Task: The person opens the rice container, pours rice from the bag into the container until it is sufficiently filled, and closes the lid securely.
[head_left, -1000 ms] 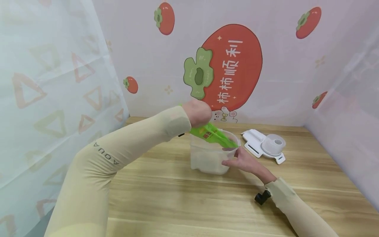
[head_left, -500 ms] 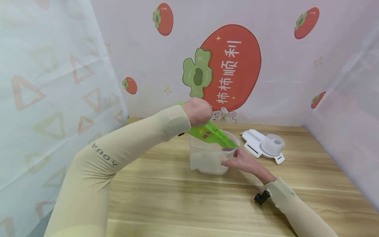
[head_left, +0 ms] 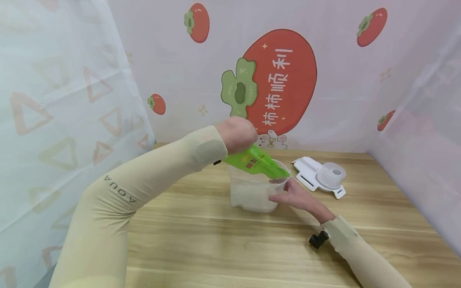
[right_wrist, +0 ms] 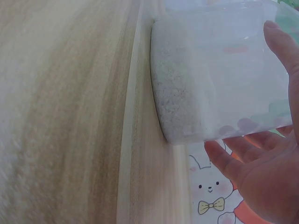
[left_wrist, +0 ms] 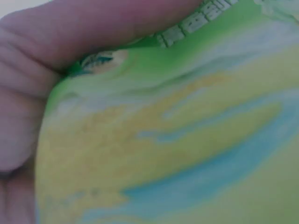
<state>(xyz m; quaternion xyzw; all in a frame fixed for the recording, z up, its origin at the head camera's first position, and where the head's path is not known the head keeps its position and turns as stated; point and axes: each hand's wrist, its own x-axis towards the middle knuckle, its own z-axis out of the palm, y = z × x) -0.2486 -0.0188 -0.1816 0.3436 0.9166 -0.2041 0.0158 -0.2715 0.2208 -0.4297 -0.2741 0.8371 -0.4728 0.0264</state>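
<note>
The left hand point(head_left: 237, 134) is curled tight around the top end of a bright green plastic bag point(head_left: 257, 163) with yellow and blue print. It holds the bag up high and tipped down, so the low end of the bag sits right at the rim of a clear plastic tub point(head_left: 252, 192). The tub stands on the light wooden table point(head_left: 216, 240), near the middle.

The right hand point(head_left: 293, 195) has its fingers spread and fairly straight. They press on the side of the tub and steady it. In the right wrist view, the fingertips point(right_wrist: 280, 42) lie flat on the clear wall.

Small white grains point(right_wrist: 175, 88), maybe rice, already fill the bottom part of the tub. The top part has room left. So it looks like a good bit is already in the tub. The pictures do not show how much is left inside the bag.

A white plastic lid point(head_left: 318, 176) with a round cap lies on the table, apart from the tub, on the right. The tub has no lid on yet
</note>
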